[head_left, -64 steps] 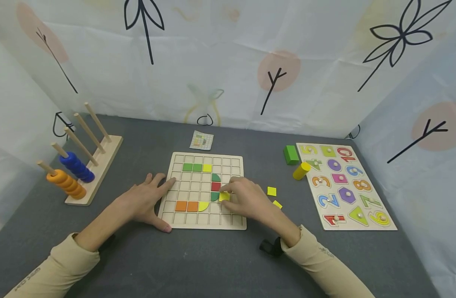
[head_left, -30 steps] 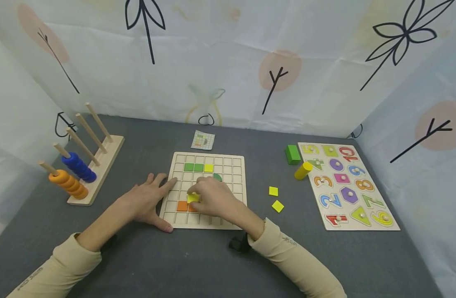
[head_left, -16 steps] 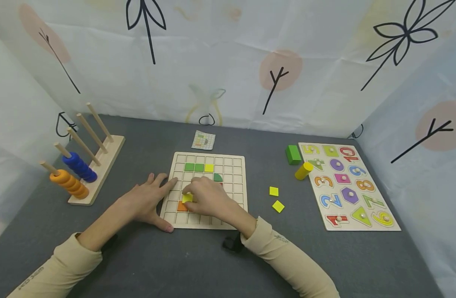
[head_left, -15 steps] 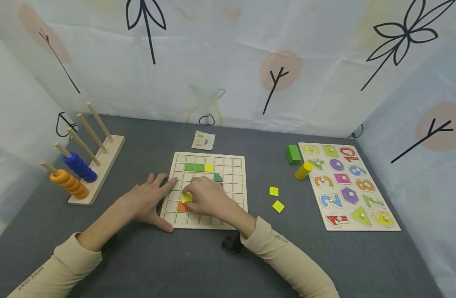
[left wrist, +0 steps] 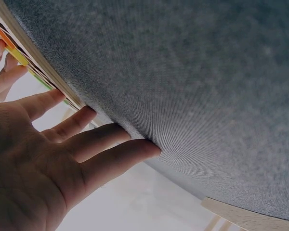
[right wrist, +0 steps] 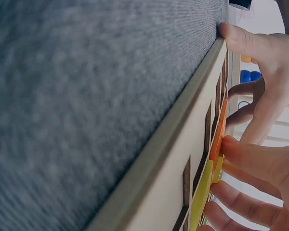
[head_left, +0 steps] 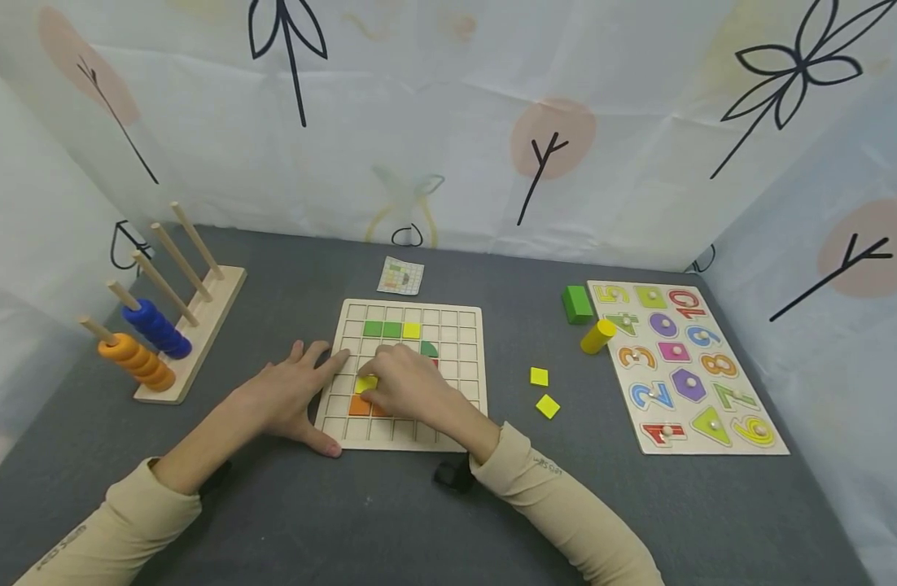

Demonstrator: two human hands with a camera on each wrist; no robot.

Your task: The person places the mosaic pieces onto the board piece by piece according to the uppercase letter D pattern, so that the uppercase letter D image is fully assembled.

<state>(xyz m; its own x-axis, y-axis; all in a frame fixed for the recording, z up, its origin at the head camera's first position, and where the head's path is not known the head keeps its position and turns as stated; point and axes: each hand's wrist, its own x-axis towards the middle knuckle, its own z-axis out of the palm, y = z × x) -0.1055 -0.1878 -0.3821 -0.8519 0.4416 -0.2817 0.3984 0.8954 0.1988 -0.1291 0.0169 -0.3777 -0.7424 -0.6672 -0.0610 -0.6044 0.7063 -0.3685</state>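
Note:
A wooden grid board point(head_left: 457, 324) lies on the grey mat. My right hand point(head_left: 399, 381) reaches across it and pinches a yellow square tile point(head_left: 365, 382) at its fingertips, just above an orange tile point(head_left: 357, 404) in the board's lower left. My left hand point(head_left: 293, 392) lies flat with spread fingers against the board's left edge. Two green tiles point(head_left: 382, 329) and a yellow tile point(head_left: 411, 330) sit in the upper row. A green quarter-round point(head_left: 430, 349) peeks out beside my right hand. The right wrist view shows fingers point(right wrist: 253, 159) on the orange tile point(right wrist: 219, 127).
Two loose yellow squares point(head_left: 539, 376) point(head_left: 547, 405) lie right of the board. A green block point(head_left: 576, 303), a yellow cylinder point(head_left: 596, 335) and a number puzzle point(head_left: 683, 366) are further right. A peg rack with rings point(head_left: 163, 330) stands left; a pattern card point(head_left: 400, 276) lies behind.
My right hand has carried the yellow tile leftward across the board, from beside the red and green pieces to the cell above the orange tile. The left hand has stayed put.

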